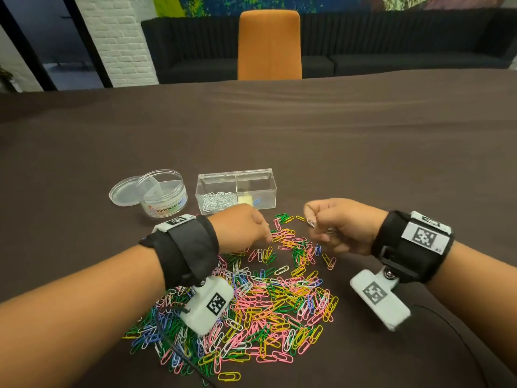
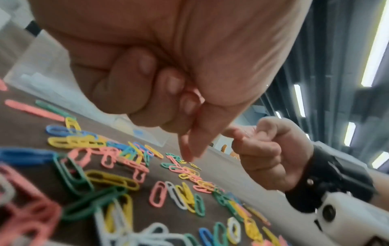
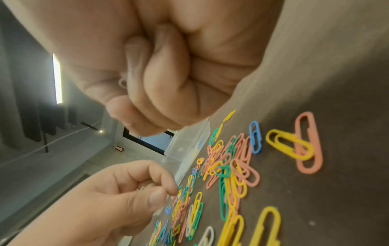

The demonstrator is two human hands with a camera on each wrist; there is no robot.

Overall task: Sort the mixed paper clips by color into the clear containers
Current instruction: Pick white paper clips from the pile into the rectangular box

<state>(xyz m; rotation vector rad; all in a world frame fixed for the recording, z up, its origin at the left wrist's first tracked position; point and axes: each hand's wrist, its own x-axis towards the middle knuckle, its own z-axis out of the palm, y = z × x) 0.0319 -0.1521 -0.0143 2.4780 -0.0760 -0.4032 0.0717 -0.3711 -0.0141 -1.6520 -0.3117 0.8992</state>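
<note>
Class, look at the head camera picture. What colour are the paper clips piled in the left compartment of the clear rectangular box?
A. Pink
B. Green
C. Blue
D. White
D: the left compartment of the clear rectangular box holds a pile of white paper clips, while the pink, green and most blue ones lie in the mixed heap on the table.

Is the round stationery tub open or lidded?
Open. The round tub has no lid on its rim; its clear lid lies on the table, tucked against the tub's left side.
</note>
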